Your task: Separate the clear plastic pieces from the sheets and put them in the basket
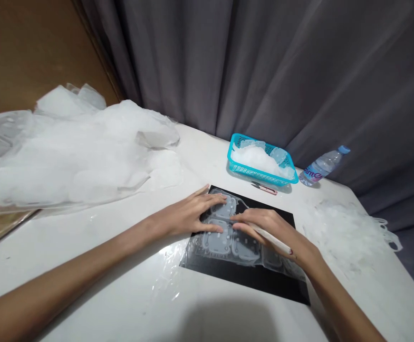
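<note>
A black board [214,271] lies on the white table, with a clear plastic sheet [216,240] of rounded shapes on it. My left hand [194,209] rests with spread fingers on the sheet's upper left part. My right hand [264,225] is closed round a thin white pen-like tool [274,241], its fingertips close to the middle of the sheet. The tool's tip is too small to make out. Part of the sheet is hidden under my right hand.
A turquoise basket [260,178] holds white pieces, with a small pink-handled tool [266,189] before it. A water bottle [321,167] stands to its right. Translucent scraps [349,235] lie right; white plastic sheets [64,152] are heaped left. A grey curtain [264,71] hangs behind.
</note>
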Action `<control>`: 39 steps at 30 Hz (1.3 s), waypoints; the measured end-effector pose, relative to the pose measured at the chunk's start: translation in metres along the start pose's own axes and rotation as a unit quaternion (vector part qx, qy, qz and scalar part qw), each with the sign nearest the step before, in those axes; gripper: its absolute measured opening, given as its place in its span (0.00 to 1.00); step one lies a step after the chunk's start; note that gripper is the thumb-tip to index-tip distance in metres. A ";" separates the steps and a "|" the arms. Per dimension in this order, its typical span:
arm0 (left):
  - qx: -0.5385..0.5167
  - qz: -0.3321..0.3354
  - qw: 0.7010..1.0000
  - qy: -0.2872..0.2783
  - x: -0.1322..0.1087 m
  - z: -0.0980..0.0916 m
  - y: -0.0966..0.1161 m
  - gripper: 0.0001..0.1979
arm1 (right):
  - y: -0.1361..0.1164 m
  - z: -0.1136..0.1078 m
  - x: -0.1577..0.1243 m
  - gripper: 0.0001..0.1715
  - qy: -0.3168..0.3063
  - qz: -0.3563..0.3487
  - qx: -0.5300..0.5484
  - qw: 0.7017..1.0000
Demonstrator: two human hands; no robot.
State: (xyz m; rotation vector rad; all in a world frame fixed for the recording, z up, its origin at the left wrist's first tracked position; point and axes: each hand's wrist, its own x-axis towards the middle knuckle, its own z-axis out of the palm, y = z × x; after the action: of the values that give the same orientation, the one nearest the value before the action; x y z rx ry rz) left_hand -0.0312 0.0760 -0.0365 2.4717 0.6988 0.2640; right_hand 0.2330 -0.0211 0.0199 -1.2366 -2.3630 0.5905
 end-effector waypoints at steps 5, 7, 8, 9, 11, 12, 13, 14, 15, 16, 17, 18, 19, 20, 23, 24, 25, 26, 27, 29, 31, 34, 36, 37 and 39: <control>0.023 0.029 0.999 0.021 0.004 -0.004 0.004 0.41 | -0.002 0.013 0.000 0.18 0.006 0.016 0.029 0.999; 0.027 0.048 0.998 0.025 0.004 -0.005 0.007 0.40 | -0.001 0.016 0.001 0.17 0.008 0.060 0.052 0.997; 0.029 0.051 0.998 0.024 0.004 -0.006 0.008 0.40 | 0.001 0.018 0.002 0.16 0.009 0.074 0.068 0.995; 0.031 0.046 0.998 0.023 0.004 -0.006 0.008 0.40 | 0.003 0.019 0.003 0.13 0.010 0.080 0.081 0.993; 0.034 0.032 0.999 0.020 0.003 -0.005 0.008 0.41 | 0.007 0.022 0.004 0.12 0.024 0.075 0.090 0.993; 0.037 0.030 0.999 0.020 0.003 -0.005 0.007 0.41 | 0.009 0.023 0.005 0.12 0.034 0.068 0.091 0.993; 0.038 0.032 0.999 0.019 0.002 -0.005 0.007 0.41 | 0.011 0.024 0.006 0.11 0.042 0.059 0.096 0.993; 0.040 0.036 0.998 0.020 0.002 -0.004 0.006 0.42 | 0.013 0.025 0.006 0.11 0.048 0.050 0.106 0.992; 0.041 0.040 0.998 0.020 0.002 -0.004 0.006 0.42 | 0.014 0.026 0.007 0.11 0.050 0.041 0.120 0.991; 0.040 0.043 0.998 0.021 0.003 -0.004 0.005 0.42 | 0.015 0.028 0.008 0.11 0.050 0.033 0.134 0.989; 0.039 0.044 0.998 0.021 0.003 -0.004 0.005 0.42 | 0.015 0.029 0.009 0.11 0.051 0.026 0.145 0.988; 0.038 0.045 0.998 0.022 0.003 -0.004 0.005 0.42 | 0.016 0.031 0.009 0.11 0.052 0.022 0.151 0.987; 0.037 0.047 0.998 0.022 0.004 -0.004 0.005 0.42 | 0.017 0.034 0.010 0.11 0.054 0.020 0.154 0.986; 0.037 0.049 0.998 0.021 0.004 -0.004 0.005 0.42 | 0.018 0.036 0.010 0.11 0.055 0.018 0.155 0.986; 0.037 0.051 0.998 0.016 0.005 -0.004 0.005 0.42 | 0.019 0.040 0.011 0.10 0.056 0.013 0.149 0.987; 0.037 0.049 0.998 0.014 0.005 -0.004 0.005 0.42 | 0.019 0.040 0.012 0.10 0.054 0.010 0.145 0.988; 0.037 0.048 0.998 0.013 0.005 -0.004 0.005 0.42 | 0.018 0.040 0.012 0.09 0.052 0.007 0.140 0.989; 0.036 0.047 0.998 0.011 0.005 -0.004 0.006 0.42 | 0.017 0.040 0.013 0.09 0.049 0.004 0.135 0.990; 0.035 0.047 0.998 0.010 0.005 -0.004 0.006 0.42 | 0.016 0.040 0.013 0.09 0.046 0.002 0.129 0.991; 0.032 0.048 0.998 0.011 0.004 -0.004 0.006 0.41 | 0.014 0.039 0.014 0.09 0.040 -0.002 0.116 0.992; 0.029 0.047 0.998 0.016 0.004 -0.004 0.006 0.41 | 0.014 0.039 0.016 0.09 0.038 -0.006 0.100 0.994; 0.025 0.048 0.998 0.025 0.004 -0.003 0.006 0.40 | 0.016 0.039 0.017 0.09 0.035 -0.014 0.068 0.997; 0.024 0.052 0.998 0.028 0.004 -0.003 0.005 0.40 | 0.017 0.040 0.018 0.09 0.034 -0.027 0.038 0.998; 0.024 0.053 0.998 0.028 0.003 -0.003 0.005 0.40 | 0.017 0.042 0.018 0.09 0.034 -0.035 0.018 0.999; 0.026 0.055 0.998 0.028 0.003 -0.003 0.005 0.40 | 0.018 0.044 0.018 0.10 0.030 -0.046 -0.028 0.998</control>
State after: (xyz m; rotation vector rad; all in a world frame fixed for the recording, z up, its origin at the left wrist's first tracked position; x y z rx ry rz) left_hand -0.0273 0.0756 -0.0311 2.5650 0.5989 0.3612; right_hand 0.2119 -0.0041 -0.0239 -1.1441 -2.3862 0.4551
